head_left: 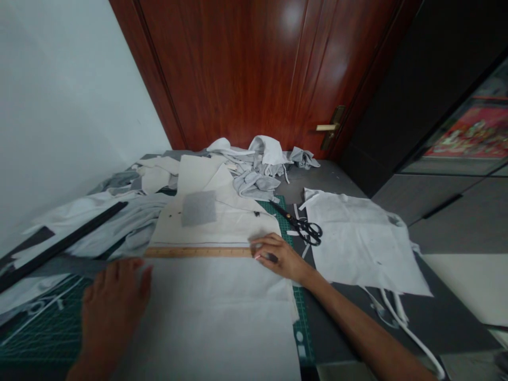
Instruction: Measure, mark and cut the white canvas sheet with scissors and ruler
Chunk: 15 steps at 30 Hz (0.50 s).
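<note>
pressing the wooden ruler (198,252) onto white cloth (210,323)

left hand (113,312) lies open, fingers spread, smoothing the cloth flat on the green mat (302,328). right hand (280,257) curls over the ruler's end, holding it square; any grip is unclear. scissors (305,228) lie beyond, beside a loose white panel (357,238), below the door (238,69).

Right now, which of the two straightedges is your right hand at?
The wooden ruler across the white fabric, its end under the right hand; the black straightedge lies farther left on grey cloth.
</note>
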Motion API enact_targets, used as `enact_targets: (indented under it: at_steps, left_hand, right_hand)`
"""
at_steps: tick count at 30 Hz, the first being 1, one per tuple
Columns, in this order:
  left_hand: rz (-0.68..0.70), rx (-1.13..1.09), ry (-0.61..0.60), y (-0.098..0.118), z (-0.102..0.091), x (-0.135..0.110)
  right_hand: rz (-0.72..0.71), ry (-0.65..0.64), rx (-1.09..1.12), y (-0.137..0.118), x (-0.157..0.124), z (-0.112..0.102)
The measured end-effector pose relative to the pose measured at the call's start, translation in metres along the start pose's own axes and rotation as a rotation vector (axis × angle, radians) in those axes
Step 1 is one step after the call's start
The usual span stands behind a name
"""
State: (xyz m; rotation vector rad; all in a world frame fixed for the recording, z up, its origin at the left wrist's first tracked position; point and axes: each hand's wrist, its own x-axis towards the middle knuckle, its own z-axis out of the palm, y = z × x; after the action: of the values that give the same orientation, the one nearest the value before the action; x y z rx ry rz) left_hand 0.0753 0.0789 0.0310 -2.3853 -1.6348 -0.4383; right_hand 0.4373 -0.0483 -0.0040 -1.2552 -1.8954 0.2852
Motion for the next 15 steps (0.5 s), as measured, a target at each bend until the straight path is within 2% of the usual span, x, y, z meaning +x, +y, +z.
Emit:
enact_targets:
  at_steps: [2,4,6,8,10,15]
  left_hand:
    - [0.248,-0.044,0.048,0.021,0.01,-0.002]
    - [0.544,-0.15,0.029,0.049,0.019,-0.001]
    - [0.746,-0.222,0.017,0.078,0.027,0.004]
    - [0.853,-0.258,-0.017,0.102,0.032,0.012]
    - [0.904,-0.295,-0.04,0.114,0.036,0.02]
    - [0.977,-0.338,-0.031,0.111,0.046,0.023]
  right_hand:
    - [0.011,0.076,0.027,0.001,-0.001,0.0]
    - [0.047,0.148,0.061,0.003,-0.002,-0.001]
    - [0.11,0.172,0.096,0.007,-0.004,-0.002]
    - [0.169,0.166,0.111,0.01,-0.007,-0.003]
    - [0.198,0.165,0.102,0.012,-0.008,-0.005]
    - [0.215,0.163,0.1,0.012,-0.006,-0.007]
